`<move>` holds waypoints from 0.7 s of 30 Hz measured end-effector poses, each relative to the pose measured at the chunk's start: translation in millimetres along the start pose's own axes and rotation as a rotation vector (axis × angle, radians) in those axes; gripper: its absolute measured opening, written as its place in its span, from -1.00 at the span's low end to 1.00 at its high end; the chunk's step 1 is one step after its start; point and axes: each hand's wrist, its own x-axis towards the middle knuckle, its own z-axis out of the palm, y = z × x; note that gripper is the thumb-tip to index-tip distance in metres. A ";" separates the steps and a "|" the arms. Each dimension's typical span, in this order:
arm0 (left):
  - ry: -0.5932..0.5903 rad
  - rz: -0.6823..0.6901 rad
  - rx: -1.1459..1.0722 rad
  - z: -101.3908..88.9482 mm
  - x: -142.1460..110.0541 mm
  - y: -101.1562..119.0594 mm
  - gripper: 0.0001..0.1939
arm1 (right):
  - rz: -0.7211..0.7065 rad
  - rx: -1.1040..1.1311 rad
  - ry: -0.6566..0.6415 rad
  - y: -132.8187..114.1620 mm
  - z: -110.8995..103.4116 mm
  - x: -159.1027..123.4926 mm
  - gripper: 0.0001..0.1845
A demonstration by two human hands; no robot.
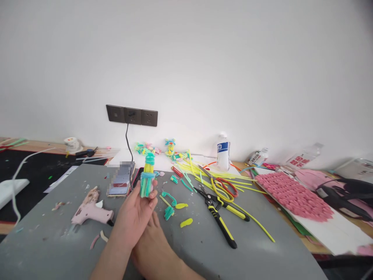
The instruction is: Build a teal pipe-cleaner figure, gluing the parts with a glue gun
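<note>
Upright in my left hand [135, 214] is a pipe-cleaner figure [148, 169] in teal, yellow and blue bands, gripped near its lower end. My right hand [153, 243] rests low beside and partly behind my left wrist, so most of its fingers are hidden. Just right of the hands lie a curled teal pipe-cleaner piece [169, 197], a small teal bundle [168, 212] and two flat yellow pieces, one of them nearer me [186, 222]. Farther right are black-and-yellow wire strippers [220, 221] and yellow-handled scissors [217, 186].
A pink glue gun [91, 213] lies left on the grey board [204, 256], near a phone [122, 181]. Yellow pipe cleaners [250, 217] spread across the right. Behind stand finished figures [170, 147] and a bottle [223, 153]. A pink braided piece [293, 194] lies far right.
</note>
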 end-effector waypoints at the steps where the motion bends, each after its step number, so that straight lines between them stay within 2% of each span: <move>1: 0.002 0.003 0.000 0.3 0.8 0.3 -0.74 | 0.001 -0.042 -0.017 6.9 -12.3 -6.1 -0.59; 3: -0.003 -0.004 0.007 -1.0 3.1 -1.7 -0.70 | 0.119 -0.216 -0.014 26.1 -37.5 -9.8 -0.72; 6: -0.009 -0.021 0.021 -6.6 8.1 -9.7 -0.63 | 0.345 -0.252 0.086 64.1 -67.4 -1.1 -0.89; 8: -0.006 -0.020 0.036 -11.4 11.4 -15.6 -0.63 | 0.467 -0.225 0.132 87.3 -77.6 5.2 -0.86; 10: -0.011 -0.014 0.062 -16.3 14.0 -20.1 -0.63 | 0.516 -0.202 0.131 102.7 -80.2 7.9 -0.78; 16: 0.001 -0.030 0.109 -24.8 19.0 -24.3 -0.64 | 0.573 -0.043 0.097 108.6 -77.6 9.8 -0.77; 21: -0.020 -0.028 0.131 -28.0 21.7 -27.1 -0.70 | 0.613 0.249 0.091 105.4 -94.5 17.6 -0.78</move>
